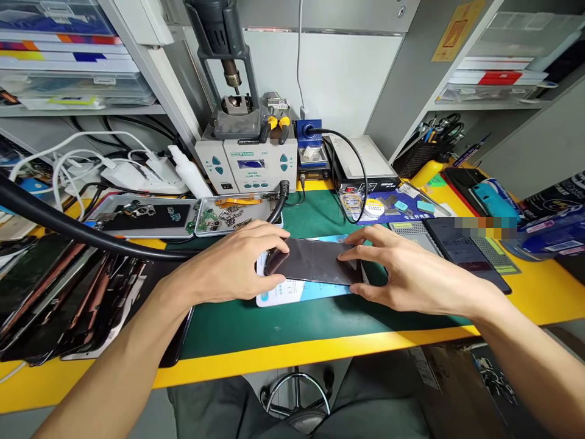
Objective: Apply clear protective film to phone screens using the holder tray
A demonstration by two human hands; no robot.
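A dark smartphone [313, 261] with thin crack-like lines on its glass lies sideways, screen up, in front of me. My left hand [237, 262] grips its left end, thumb at the near edge and fingers at the far edge. At the other end, my right hand [386, 265] holds it with the thumb on the near corner and fingertips on the far side of the glass. Under the phone is a white and blue card or box [278, 294], partly covered by it, on a green mat [278, 332].
Behind stand a QUICK hot-air station [251, 163] and a tray of small parts [233, 214]. A thick black hose [100, 235] crosses at left above several phone frames [59, 299]. Another phone [466, 253] lies right of my right hand, near a blue roll-like object [548, 235].
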